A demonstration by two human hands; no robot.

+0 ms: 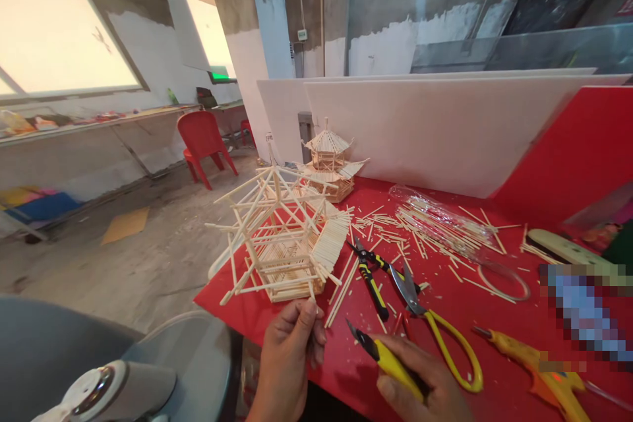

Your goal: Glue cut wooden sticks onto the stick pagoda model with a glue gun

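Note:
My left hand [295, 336] is closed at the red table's front edge, thumb and finger pinching a short wooden stick [312, 289]. The stick's upper end overlaps the lower front of a pavilion model [277, 237] built of thin sticks; whether they touch I cannot tell. My right hand [420, 372] wraps around yellow-handled nippers [395, 364], their dark, pointed jaws aimed up and left, apart from the stick. Part of the model's roof, on its right side, is covered with a row of sticks [332, 237]; elsewhere the frame is bare.
Black-and-yellow pliers [372, 283] and yellow-handled scissors [430, 320] lie right of the model. Loose sticks [380, 224] and a plastic bag of sticks [440, 221] spread behind them. A yellow glue gun [537, 366] lies at right. Behind stands another pavilion [329, 158]. A cup [123, 389] is at lower left.

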